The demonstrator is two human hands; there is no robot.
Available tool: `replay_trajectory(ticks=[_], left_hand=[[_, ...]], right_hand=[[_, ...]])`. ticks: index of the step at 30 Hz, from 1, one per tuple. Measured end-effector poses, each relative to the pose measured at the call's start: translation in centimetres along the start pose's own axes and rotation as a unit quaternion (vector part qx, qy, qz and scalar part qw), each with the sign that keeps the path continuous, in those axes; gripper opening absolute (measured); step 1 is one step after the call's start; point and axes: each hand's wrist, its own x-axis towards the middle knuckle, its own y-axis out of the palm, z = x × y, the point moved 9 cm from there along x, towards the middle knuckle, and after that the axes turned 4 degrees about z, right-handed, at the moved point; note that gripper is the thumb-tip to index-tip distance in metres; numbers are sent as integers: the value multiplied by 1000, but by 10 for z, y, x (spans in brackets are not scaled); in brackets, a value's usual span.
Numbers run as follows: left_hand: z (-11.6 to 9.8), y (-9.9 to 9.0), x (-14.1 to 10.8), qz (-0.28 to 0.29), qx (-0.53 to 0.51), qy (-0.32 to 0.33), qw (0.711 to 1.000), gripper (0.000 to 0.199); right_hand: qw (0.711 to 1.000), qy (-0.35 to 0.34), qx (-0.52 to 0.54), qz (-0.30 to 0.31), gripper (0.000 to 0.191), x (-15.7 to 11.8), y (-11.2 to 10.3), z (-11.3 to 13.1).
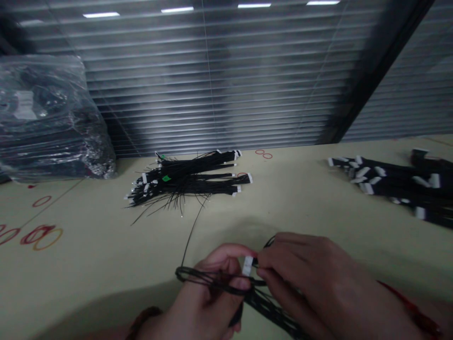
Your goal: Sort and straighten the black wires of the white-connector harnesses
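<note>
Low in the head view, my left hand (208, 297) is closed around a black wire harness (272, 311), thumb pressed on its wires. A white connector (248, 266) stands up between the left thumb and forefinger. My right hand (311, 278) pinches black wires right beside that connector, its thumb and forefinger pressed together. Thin wires loop out to the left over the left hand, and one strand reaches up toward the table's middle. The harness's lower part runs down between the hands and leaves the view.
A pile of black wire harnesses (187, 179) lies at the back middle of the table (283, 203). More harnesses with white connectors (389, 179) lie at right. A clear plastic bag (53, 123) stands at back left. Rubber bands (40, 234) are scattered at left. Window blinds (230, 85) rise behind.
</note>
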Motion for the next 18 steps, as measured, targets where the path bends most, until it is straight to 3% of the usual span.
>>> replay_trajectory(ticks=[2, 5, 6, 9, 11, 15, 18], left_hand=[[2, 2, 0, 12, -26, -12, 1000, 42], [4, 3, 0, 25, -67, -20, 997, 40], [4, 4, 0, 31, -79, -17, 996, 39], [3, 2, 1, 25, -82, -21, 996, 36], [3, -4, 2, -5, -63, -28, 998, 38], [0, -15, 5, -54, -35, -14, 998, 39], [-1, -20, 6, -79, -38, -4, 996, 41]], right_hand=[[999, 13, -53, -3, 10, 5, -6, -13], [991, 89, -97, 31, 41, 12, -4, -63], [989, 110, -92, 43, 42, 14, -1, -82], [985, 147, -64, 62, 21, 18, 11, -129], [986, 151, -32, 70, 20, 19, 14, -144], [990, 130, 18, 51, 52, 17, -12, -131], [994, 107, 21, 25, 30, 5, -40, -95]])
